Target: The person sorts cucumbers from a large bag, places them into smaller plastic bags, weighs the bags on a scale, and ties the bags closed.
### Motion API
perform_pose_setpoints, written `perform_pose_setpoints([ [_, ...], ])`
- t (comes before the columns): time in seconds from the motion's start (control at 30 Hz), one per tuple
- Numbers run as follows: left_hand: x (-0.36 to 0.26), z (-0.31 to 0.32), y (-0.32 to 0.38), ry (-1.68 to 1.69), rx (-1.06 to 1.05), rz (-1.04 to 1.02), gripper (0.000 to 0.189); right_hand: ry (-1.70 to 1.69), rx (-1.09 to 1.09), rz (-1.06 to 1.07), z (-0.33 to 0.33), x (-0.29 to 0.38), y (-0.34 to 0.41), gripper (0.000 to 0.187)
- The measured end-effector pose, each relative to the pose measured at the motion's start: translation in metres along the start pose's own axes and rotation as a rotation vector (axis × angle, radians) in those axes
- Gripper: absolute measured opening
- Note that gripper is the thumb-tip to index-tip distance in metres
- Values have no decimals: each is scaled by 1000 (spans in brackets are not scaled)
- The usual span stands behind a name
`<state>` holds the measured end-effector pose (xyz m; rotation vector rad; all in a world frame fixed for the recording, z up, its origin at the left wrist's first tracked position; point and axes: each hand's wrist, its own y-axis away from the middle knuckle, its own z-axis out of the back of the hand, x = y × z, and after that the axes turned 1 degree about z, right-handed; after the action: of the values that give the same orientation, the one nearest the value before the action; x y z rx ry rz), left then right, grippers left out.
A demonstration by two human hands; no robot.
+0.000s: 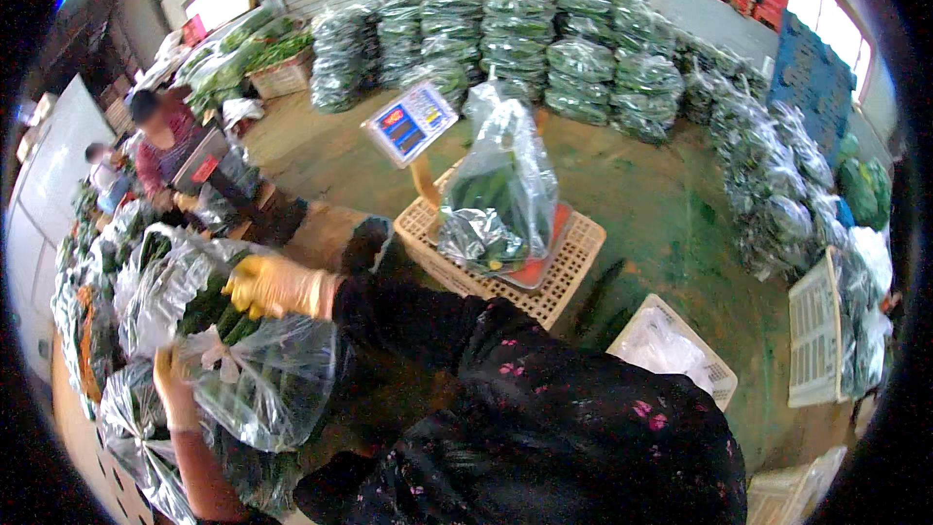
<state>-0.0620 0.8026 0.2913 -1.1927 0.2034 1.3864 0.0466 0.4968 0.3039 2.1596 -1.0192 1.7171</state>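
My right hand (273, 288), in a yellow glove, reaches over the mouth of a clear plastic bag (157, 306). Its fingers are curled against dark green cucumbers (200, 310); just how they grip is partly hidden. My left hand (173, 386), in a pale glove, is at the near edge of this bag, with plastic at its fingers. Between and below my hands lies a tied clear bag (270, 379) of long green vegetables, its gathered neck showing.
A scale display (410, 124) rises beside a filled bag (499, 189) on an upturned plastic crate (583, 240). A person (164, 138) works at another scale. Stacked bags (517, 22) line the wall. A crate with plastic bags (663, 343) stands behind my arm.
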Motion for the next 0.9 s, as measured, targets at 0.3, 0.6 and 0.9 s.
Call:
perform_pose_setpoints([
  [0.3,-73,70,101,-384,-222,354,36,972,254,82,-46,-68,36,34],
  [0.6,0,88,153,-293,-286,268,51,842,141,-54,-12,-43,129,54],
  [0.9,-190,-53,67,-430,176,-374,52,559,-252,-124,38,-32,150,36],
])
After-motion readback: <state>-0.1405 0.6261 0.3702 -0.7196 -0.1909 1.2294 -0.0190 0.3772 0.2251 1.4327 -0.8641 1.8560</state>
